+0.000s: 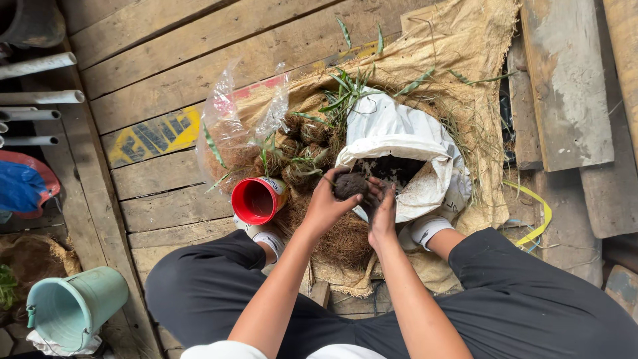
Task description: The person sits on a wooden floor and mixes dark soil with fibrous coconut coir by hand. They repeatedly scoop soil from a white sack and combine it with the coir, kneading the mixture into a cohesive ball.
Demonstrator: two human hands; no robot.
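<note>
Both my hands are cupped around a dark ball of soil [349,184] just in front of me. My left hand [327,205] wraps it from the left, my right hand [384,211] presses it from the right. Right behind them an open white sack [392,136] holds dark soil. To the left of the sack lie several round fibre-wrapped balls with green shoots [299,149]. A red cup [256,199] lies on its side next to my left wrist. Brown coconut fibre [342,242] is piled under my forearms.
Everything rests on a burlap cloth [458,53] spread over wooden planks [166,60]. A clear plastic bag [229,133] sits behind the red cup. A teal bucket [73,306] lies at the lower left, white pipes [36,96] at the far left. My knees flank the pile.
</note>
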